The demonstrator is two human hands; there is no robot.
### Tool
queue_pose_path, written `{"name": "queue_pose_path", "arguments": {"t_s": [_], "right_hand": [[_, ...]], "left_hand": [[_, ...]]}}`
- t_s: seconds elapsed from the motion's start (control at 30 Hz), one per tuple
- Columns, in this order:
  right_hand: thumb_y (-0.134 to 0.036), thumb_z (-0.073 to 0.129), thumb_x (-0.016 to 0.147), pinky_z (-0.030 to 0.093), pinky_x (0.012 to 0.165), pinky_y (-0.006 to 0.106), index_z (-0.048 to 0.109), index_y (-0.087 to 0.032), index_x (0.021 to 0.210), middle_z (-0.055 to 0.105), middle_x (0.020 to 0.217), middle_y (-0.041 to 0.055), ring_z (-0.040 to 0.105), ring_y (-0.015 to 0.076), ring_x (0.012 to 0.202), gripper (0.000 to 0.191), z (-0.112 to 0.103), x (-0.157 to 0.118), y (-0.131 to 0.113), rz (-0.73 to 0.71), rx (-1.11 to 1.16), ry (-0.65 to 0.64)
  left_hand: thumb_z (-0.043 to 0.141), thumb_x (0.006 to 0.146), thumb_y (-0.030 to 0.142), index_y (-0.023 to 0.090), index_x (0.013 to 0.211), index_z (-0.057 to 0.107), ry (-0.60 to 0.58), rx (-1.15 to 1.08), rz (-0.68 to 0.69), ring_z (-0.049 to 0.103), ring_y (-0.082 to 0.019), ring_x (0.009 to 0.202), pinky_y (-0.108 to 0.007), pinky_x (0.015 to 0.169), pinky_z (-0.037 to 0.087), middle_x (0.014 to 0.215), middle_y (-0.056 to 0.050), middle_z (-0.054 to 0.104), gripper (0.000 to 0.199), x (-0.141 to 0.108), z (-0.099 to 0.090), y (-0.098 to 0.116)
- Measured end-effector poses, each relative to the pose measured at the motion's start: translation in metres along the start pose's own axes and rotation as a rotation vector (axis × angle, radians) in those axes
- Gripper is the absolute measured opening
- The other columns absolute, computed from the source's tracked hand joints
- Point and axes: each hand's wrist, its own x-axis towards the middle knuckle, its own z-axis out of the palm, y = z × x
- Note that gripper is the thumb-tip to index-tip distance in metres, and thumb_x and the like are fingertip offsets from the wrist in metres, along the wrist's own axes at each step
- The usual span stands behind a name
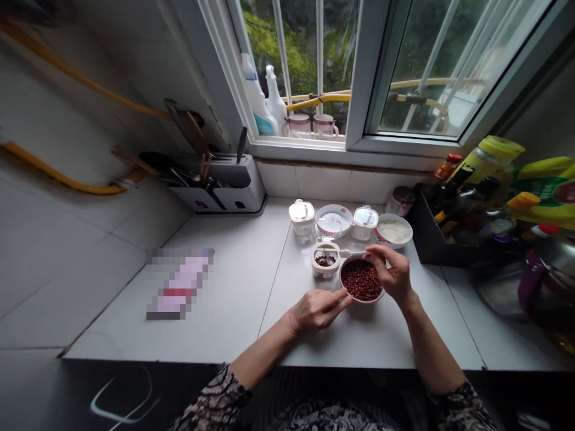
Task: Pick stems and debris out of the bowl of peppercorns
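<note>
A small bowl with a pink rim (359,301) is heaped with dark red peppercorns and sits on the white counter (251,323). My left hand (317,310) pinches the bowl's left rim. My right hand (390,274) is above the bowl's right side, its fingers closed on the handle of a small white spoon (353,254). The spoon reaches left to an open white-rimmed seasoning jar (325,268), which holds some of the same peppercorns. The spoon's head is hidden at the jar.
Behind stand two lidded seasoning jars (302,216), a white dish (333,219) and a white bowl of pale powder (394,230). A knife-and-utensil holder (217,182) is back left; a dark crate of bottles (444,233) is right. A pixelated item (179,284) lies left.
</note>
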Motion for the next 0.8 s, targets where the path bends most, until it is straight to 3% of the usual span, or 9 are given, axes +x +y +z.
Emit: {"name": "queue_pose_path", "arguments": {"t_s": [0.1, 0.2, 0.37, 0.8], "right_hand": [[-0.023, 0.05, 0.089, 0.054, 0.064, 0.03, 0.068, -0.019, 0.088, 0.071, 0.068, 0.0038, 0.067, 0.0187, 0.062, 0.018, -0.009, 0.0, 0.008, 0.14, 0.012, -0.056], [-0.021, 0.051, 0.086, 0.052, 0.064, 0.029, 0.069, -0.019, 0.083, 0.072, 0.069, 0.0042, 0.067, 0.0188, 0.062, 0.019, -0.009, -0.002, 0.011, 0.147, -0.053, -0.159], [-0.021, 0.048, 0.087, 0.05, 0.064, 0.029, 0.07, -0.021, 0.082, 0.072, 0.069, 0.0042, 0.067, 0.0195, 0.064, 0.022, 0.001, -0.003, 0.008, 0.134, -0.106, -0.221], [-0.029, 0.056, 0.082, 0.05, 0.058, 0.027, 0.069, -0.018, 0.08, 0.07, 0.061, 0.0026, 0.065, 0.017, 0.057, 0.018, -0.007, -0.001, 0.013, 0.413, 0.204, -0.131]], "left_hand": [[0.051, 0.093, 0.006, 0.006, 0.132, 0.051, 0.003, -0.004, -0.002, 0.065, -0.012, 0.064, -0.025, 0.056, 0.056, 0.107, -0.016, 0.069, 0.039, 0.001, -0.001, 0.0], [0.048, 0.093, 0.005, 0.006, 0.133, 0.051, 0.006, -0.007, -0.004, 0.064, -0.012, 0.063, -0.025, 0.056, 0.056, 0.107, -0.016, 0.07, 0.04, 0.001, -0.001, 0.0], [0.048, 0.092, 0.004, 0.006, 0.126, 0.056, 0.014, -0.009, 0.003, 0.063, -0.012, 0.063, -0.025, 0.053, 0.053, 0.105, -0.015, 0.07, 0.035, 0.003, -0.002, 0.0], [0.048, 0.092, 0.004, 0.006, 0.12, 0.06, 0.006, 0.0, 0.007, 0.062, -0.012, 0.063, -0.025, 0.051, 0.052, 0.106, -0.015, 0.07, 0.03, 0.005, -0.004, 0.0]]}}
